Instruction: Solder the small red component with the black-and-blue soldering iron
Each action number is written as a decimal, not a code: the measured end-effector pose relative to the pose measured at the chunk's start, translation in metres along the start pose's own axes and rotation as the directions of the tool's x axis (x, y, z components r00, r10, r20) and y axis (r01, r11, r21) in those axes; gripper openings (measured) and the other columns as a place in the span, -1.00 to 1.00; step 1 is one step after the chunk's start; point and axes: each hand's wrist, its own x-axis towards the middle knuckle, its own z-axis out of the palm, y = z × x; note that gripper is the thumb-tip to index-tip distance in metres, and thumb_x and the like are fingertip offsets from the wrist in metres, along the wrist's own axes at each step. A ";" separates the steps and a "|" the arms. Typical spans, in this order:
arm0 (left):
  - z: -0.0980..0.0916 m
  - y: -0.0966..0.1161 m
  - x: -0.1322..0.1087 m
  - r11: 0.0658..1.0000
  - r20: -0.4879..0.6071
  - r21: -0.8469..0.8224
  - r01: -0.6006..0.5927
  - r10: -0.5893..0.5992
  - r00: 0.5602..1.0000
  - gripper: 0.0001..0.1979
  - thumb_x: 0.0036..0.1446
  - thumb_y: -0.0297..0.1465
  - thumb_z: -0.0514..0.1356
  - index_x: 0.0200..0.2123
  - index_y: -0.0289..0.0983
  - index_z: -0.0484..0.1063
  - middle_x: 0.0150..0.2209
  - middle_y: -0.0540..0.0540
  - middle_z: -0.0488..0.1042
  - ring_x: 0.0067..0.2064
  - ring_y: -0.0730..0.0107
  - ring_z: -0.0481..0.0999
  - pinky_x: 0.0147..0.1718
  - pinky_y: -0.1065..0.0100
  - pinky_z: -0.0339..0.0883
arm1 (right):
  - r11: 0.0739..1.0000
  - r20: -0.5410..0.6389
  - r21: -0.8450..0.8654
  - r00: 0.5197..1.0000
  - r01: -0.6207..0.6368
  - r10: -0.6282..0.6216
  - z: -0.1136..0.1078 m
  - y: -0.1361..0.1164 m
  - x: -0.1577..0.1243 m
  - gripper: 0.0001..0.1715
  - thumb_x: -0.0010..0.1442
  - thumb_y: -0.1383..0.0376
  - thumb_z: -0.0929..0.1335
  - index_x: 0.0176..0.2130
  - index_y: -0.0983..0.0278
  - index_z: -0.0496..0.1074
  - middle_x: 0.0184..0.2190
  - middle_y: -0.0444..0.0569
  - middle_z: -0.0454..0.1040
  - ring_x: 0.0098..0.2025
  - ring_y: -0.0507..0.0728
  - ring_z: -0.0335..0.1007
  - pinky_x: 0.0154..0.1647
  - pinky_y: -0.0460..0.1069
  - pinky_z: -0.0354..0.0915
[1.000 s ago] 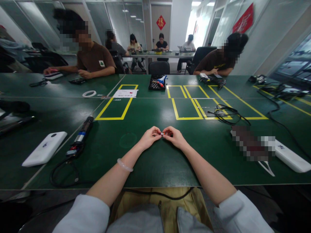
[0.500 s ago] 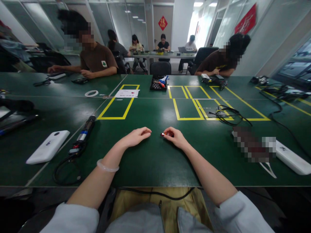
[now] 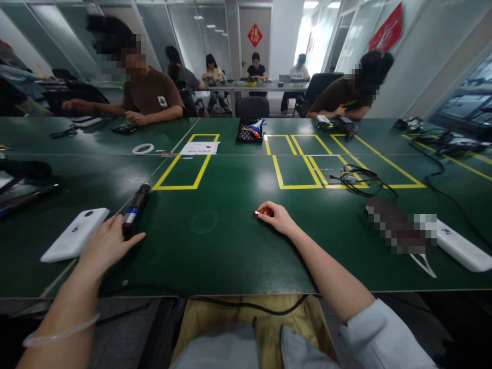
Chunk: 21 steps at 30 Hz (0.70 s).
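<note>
My right hand (image 3: 274,217) rests on the green table (image 3: 238,256) and pinches a small red part (image 3: 257,212) at its fingertips. My left hand (image 3: 105,243) has reached to the left and its fingers are curling over the near end of a black corded tool (image 3: 135,206) with a blue and silver band. The hand covers the tool's lower end. Just left of that hand lies a flat white device (image 3: 75,234).
Yellow tape rectangles (image 3: 295,171) mark the table's middle. A black parts tray (image 3: 249,131), a white paper (image 3: 199,148) and a white tape ring (image 3: 142,148) lie farther back. Coiled black cable (image 3: 355,179) and another white device (image 3: 457,246) are at the right. Several people sit across.
My left hand let go of the small red part and swung left to the black corded tool. My right hand kept the part in the same spot.
</note>
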 end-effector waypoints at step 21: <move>-0.025 0.083 -0.022 0.993 0.140 -0.118 0.003 0.013 0.990 -0.27 0.05 0.12 -0.06 0.11 -0.28 0.22 0.09 -0.35 0.22 -0.06 -0.18 0.46 -0.21 0.02 0.35 | 1.000 -0.002 0.006 1.000 0.013 -0.013 0.002 0.006 0.002 -0.74 0.08 0.19 0.39 -0.24 0.29 0.42 -0.50 -0.16 0.33 -0.47 0.01 0.20 -0.43 -0.08 0.17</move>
